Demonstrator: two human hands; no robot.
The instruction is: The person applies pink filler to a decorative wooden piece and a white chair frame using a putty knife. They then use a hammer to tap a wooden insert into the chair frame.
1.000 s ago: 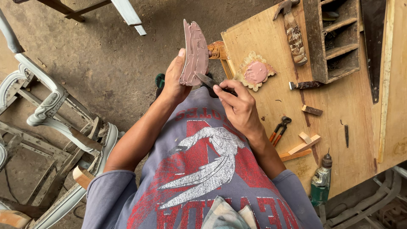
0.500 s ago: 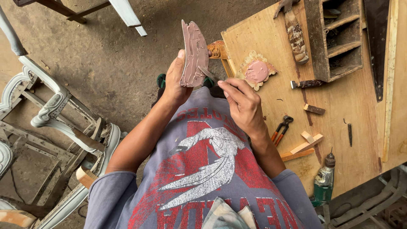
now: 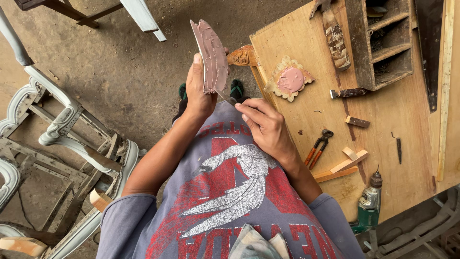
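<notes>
Head view: A woodworker's left hand [image 3: 199, 93] grips a curved wooden piece [image 3: 211, 55] coated in reddish-brown filler, upright just left of the plywood workbench [image 3: 383, 134]. The right hand [image 3: 266, 127] pinches a slim putty knife [image 3: 225, 97], its tip touching the piece's lower edge. Filling appears under way; smoothing seemingly calls for a steady stroke. On the workbench lie a filler-daubed ornament [image 3: 289, 79], pliers [image 3: 318, 146] and a drill [image 3: 369, 204].
</notes>
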